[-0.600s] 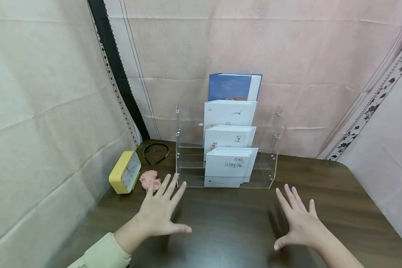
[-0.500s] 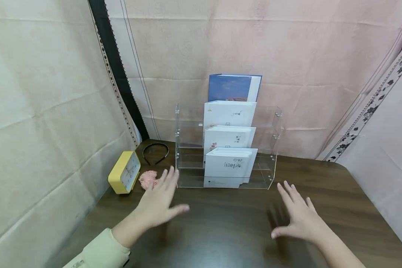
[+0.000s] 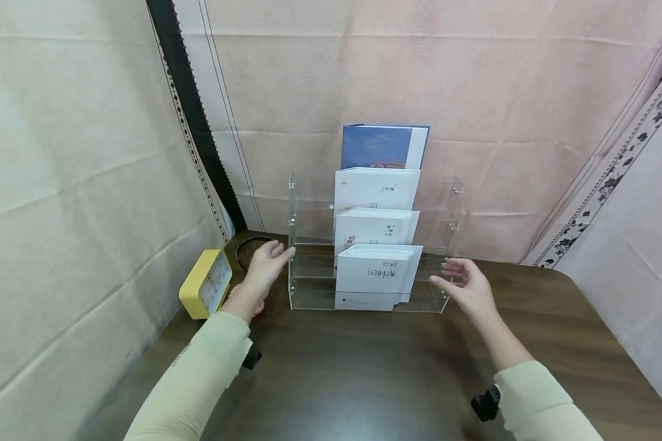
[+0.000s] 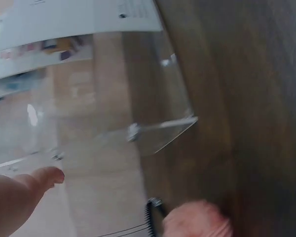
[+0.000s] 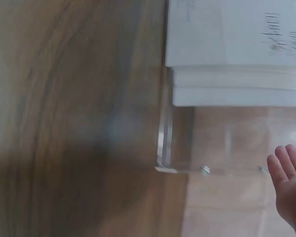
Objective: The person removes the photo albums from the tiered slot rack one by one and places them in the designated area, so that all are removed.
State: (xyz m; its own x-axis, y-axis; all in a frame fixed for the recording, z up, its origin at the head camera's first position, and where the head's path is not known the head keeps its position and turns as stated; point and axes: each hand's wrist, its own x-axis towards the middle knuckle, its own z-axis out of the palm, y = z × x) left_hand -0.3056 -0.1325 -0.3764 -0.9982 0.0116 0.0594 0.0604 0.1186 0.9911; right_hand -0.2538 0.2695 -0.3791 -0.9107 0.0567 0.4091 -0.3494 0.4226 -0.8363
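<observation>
While the clear rack [image 3: 314,293] stands between the left hand [image 3: 266,264] and the right hand [image 3: 467,286], nothing is gripped; both are held relaxed beside its ends, though contact at the left cannot be judged surely. Were it lifted unevenly, the white books [image 3: 376,269] midway between the hands could be tipped or slid out.

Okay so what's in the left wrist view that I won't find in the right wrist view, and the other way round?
Only the left wrist view: the left hand, plus a pink bundle and a ridged black headband, both cut off by the frame.
Only the right wrist view: the right hand.
Both: the clear rack, white books in it, brown table and pale cloth.
</observation>
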